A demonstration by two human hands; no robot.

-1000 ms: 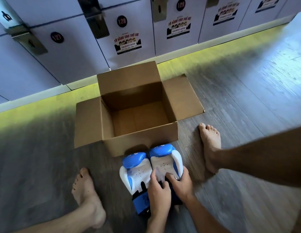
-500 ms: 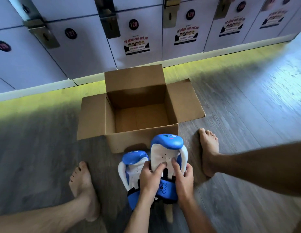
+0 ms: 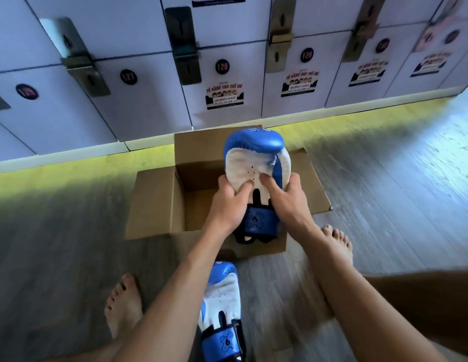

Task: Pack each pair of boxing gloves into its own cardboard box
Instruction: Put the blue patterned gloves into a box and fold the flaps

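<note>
Over the open cardboard box (image 3: 152, 205), holding one blue-and-white boxing glove (image 3: 253, 158) up in both hands. Grasping its left side with the left hand (image 3: 227, 202), thumb pressed onto the white palm, other fingers wrapped round the edge. Grasping its right side with the right hand (image 3: 287, 202) in the same way, thumb on the white palm, fingers curled round the far edge. Pointing the blue padded end away, toward the lockers (image 3: 149, 105), and the blue wrist strap back toward the body, above the box's near wall. Cannot tell whether touching that wall or hanging clear of it.

Down on the floor (image 3: 384, 205), just in front of the box's near wall and between the two bare feet (image 3: 123, 304), lying palm up: the second glove (image 3: 222, 296), same blue and white, partly hidden under the left forearm (image 3: 180, 283), touched by neither hand.

Around the box, flaps folded outward on the left, right and far sides, the bottom showing bare where visible past the hands. Beyond it, close behind the far flap, the row of pale lockers, with a yellow-green strip of light (image 3: 71, 173) along their base. On the locker doors, round number discs (image 3: 128, 76) reading 127 and 128, and printed stickers (image 3: 224, 96) below some of them.
</note>
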